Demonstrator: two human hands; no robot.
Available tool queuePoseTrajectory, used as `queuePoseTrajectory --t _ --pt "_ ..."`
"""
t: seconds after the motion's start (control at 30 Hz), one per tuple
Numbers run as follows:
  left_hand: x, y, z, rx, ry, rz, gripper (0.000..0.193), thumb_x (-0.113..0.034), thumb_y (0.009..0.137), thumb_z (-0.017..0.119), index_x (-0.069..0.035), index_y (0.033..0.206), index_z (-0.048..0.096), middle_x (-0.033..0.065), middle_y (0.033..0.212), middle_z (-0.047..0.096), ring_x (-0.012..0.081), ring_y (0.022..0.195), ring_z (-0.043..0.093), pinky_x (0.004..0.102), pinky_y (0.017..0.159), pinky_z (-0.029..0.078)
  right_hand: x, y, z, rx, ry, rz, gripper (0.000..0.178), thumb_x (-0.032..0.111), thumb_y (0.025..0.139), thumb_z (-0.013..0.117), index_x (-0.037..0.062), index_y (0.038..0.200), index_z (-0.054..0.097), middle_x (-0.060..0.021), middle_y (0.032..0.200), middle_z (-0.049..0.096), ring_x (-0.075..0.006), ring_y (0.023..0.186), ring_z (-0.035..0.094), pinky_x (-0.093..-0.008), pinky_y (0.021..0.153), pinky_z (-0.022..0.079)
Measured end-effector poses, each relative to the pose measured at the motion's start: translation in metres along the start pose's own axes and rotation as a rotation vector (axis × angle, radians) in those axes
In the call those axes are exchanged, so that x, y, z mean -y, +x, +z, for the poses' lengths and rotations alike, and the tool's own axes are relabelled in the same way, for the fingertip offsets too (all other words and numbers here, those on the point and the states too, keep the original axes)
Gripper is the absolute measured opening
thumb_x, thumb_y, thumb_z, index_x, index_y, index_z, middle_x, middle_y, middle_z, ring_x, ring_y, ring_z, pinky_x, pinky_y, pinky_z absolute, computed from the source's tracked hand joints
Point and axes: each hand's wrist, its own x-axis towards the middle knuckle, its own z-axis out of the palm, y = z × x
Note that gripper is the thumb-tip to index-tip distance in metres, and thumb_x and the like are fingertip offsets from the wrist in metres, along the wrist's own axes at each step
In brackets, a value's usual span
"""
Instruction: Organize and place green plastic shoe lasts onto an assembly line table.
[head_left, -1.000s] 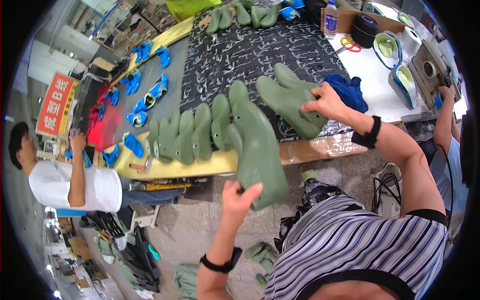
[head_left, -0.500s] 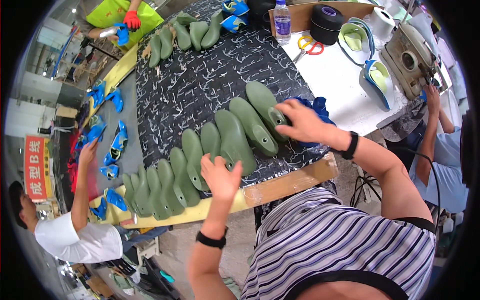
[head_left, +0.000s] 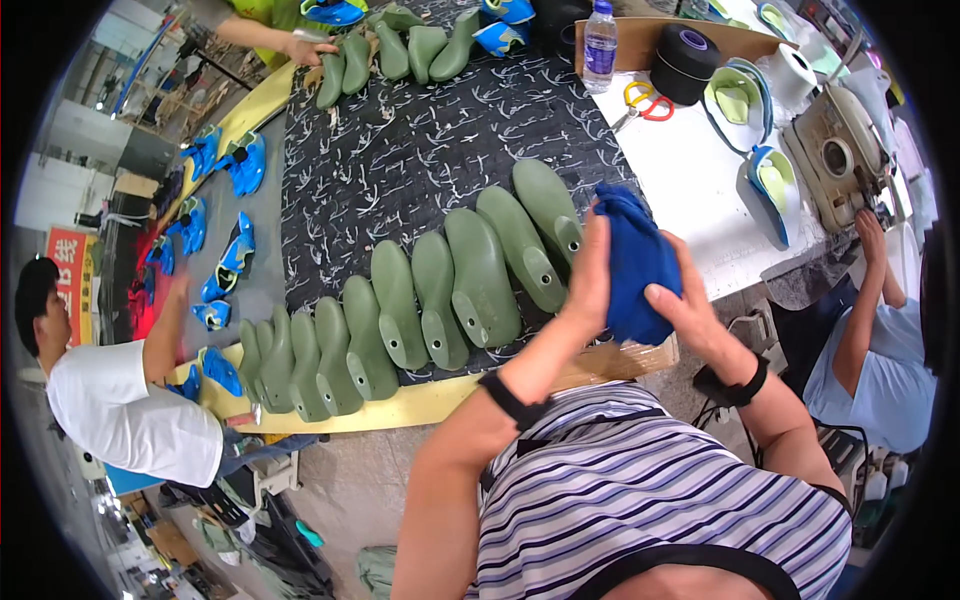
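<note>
A bundle of dark blue cloth point(head_left: 637, 262) is held upright between my two hands, above the table's near right part. My left hand point(head_left: 592, 278) presses its left side, fingers pointing up. My right hand point(head_left: 690, 300) wraps its right side, with the thumb across the front. Left of the bundle runs a row of several green shoe lasts point(head_left: 478, 275), soles facing up and holes toward me. The rightmost last point(head_left: 545, 205) is partly hidden behind my left hand.
Black patterned sheeting point(head_left: 400, 150) covers the table. At the back stand more green lasts point(head_left: 425, 50) near blue shoe uppers point(head_left: 500, 38). Scissors point(head_left: 643, 105), a water bottle point(head_left: 599, 50) and a black spool point(head_left: 684, 65) lie right. Co-workers are at left, right and far side.
Both hands have left the lasts and moved right onto the blue cloth, which is now lifted off the table. At the far side, a co-worker's hand has reached the back lasts.
</note>
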Motion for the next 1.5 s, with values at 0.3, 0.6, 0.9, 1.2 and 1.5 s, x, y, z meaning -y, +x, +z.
queuePoseTrajectory --t 0.3,0.6,0.9,1.2,1.5 --pt "-0.005 -0.046 -0.012 0.129 0.667 0.337 0.067 -0.034 0.094 0.056 0.001 0.143 0.025 0.0177 0.140 0.037 0.0282 0.131 0.034 0.0375 0.110 0.027 -0.026 0.054 0.035 -0.294 0.076 -0.008 0.028 0.017 0.084 0.064 -0.0003 0.106 0.058 -0.0049 0.092 0.063 -0.0103 0.081 0.056 -0.0254 0.074 0.047" --pt "-0.107 -0.135 -0.163 -0.922 1.980 0.628 0.038 -0.020 0.076 0.069 -0.002 0.107 0.059 0.0198 0.123 0.047 0.0370 0.121 0.041 0.0519 0.094 0.030 -0.123 0.120 -0.031 0.148 -0.885 -0.078 0.059 0.037 0.089 0.058 -0.0039 0.130 0.044 -0.0272 0.119 0.053 -0.0371 0.110 0.052 -0.0402 0.094 0.041" --pt "-0.124 -0.227 -0.297 -1.537 1.677 0.608 0.042 -0.026 0.081 0.066 -0.003 0.114 0.057 0.0225 0.124 0.047 0.0373 0.112 0.048 0.0491 0.093 0.033 -0.066 0.092 -0.004 -0.163 -0.783 -0.202 0.035 0.017 0.090 0.059 -0.0027 0.118 0.054 -0.0187 0.113 0.056 -0.0292 0.108 0.054 -0.0348 0.094 0.041" --pt "-0.263 -0.279 -0.446 -1.592 1.884 0.111 0.055 -0.040 0.074 0.071 -0.001 0.110 0.061 0.0218 0.132 0.039 0.0415 0.121 0.037 0.0580 0.091 0.031 0.023 0.047 0.226 0.626 -0.800 -0.580 0.037 0.013 0.076 0.068 0.0039 0.110 0.055 -0.0173 0.116 0.053 -0.0355 0.108 0.049 -0.0439 0.091 0.040" --pt "-0.224 -0.292 -0.491 -1.346 1.909 0.199 0.085 -0.058 0.060 0.075 0.004 0.114 0.053 0.0237 0.132 0.042 0.0427 0.124 0.035 0.0591 0.098 0.026 0.002 0.016 0.303 0.733 -0.858 -0.404 0.040 0.016 0.079 0.069 0.0024 0.114 0.053 -0.0184 0.117 0.051 -0.0354 0.105 0.051 -0.0430 0.091 0.040"
